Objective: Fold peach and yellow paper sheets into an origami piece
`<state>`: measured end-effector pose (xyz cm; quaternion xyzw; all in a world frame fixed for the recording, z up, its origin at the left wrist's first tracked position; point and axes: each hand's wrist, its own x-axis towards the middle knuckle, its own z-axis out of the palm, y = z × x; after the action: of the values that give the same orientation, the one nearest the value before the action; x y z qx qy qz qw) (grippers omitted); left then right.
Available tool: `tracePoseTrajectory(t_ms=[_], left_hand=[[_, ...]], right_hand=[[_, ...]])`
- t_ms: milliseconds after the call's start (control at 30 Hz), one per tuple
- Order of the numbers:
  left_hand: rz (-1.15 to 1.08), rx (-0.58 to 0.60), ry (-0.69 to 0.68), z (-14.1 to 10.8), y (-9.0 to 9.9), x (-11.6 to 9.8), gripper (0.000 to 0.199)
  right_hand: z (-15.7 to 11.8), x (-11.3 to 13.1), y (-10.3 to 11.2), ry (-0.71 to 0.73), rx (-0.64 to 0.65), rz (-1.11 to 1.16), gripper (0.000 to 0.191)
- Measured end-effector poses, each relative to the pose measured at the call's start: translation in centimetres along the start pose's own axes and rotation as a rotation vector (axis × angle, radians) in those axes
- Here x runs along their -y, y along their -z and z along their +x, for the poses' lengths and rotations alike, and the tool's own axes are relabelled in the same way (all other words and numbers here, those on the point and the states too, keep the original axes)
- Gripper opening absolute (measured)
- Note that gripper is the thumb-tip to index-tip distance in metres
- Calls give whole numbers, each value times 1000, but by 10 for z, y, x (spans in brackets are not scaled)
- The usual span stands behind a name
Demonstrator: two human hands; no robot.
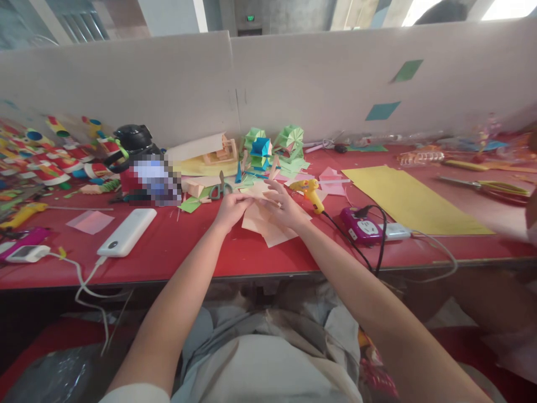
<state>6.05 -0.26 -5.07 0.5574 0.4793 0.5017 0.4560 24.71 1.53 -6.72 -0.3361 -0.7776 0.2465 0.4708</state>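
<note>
Both hands meet over peach paper (272, 230) near the front of the red table. My left hand (232, 211) comes in from the left, its fingers drawn together at the upper edge of the paper. Over the paper's right part, my right hand (287, 209) has its fingers spread, their tips near the left fingertips. Just left are scissors (220, 189); on the right lies a yellow glue gun (309, 193). Behind the hands stand folded green paper shapes (290, 140) and a blue one (261, 148). What lies under the fingers is partly hidden.
A purple power socket (363, 225) with cords and a large yellow sheet (415, 198) lie to the right. To the left are a white power bank (127, 232) and a dark-lidded container (133, 139). A pale partition (168, 84) closes the back. Another person's arm blurs at far right.
</note>
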Motion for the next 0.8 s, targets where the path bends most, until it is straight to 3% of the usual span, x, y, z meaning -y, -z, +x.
tracePoseTrajectory(t_ms=[233,333,533,633,800], left_hand=[[-258,33,182,-3,-1,-11,27],[-227,35,137,-2,-1,-10,28],[142,-71,-142,1,0,0,22],[125,-78,-117,1,0,0,22],[-109,-47,4,1,-1,-3,24]], right_hand=[[-1,8,2,35,5,-51,39],[-1,8,2,41,6,-56,38],[0,5,1,44,-5,-65,38],[0,6,1,54,-5,-75,37],[-2,6,0,75,-3,-87,33]])
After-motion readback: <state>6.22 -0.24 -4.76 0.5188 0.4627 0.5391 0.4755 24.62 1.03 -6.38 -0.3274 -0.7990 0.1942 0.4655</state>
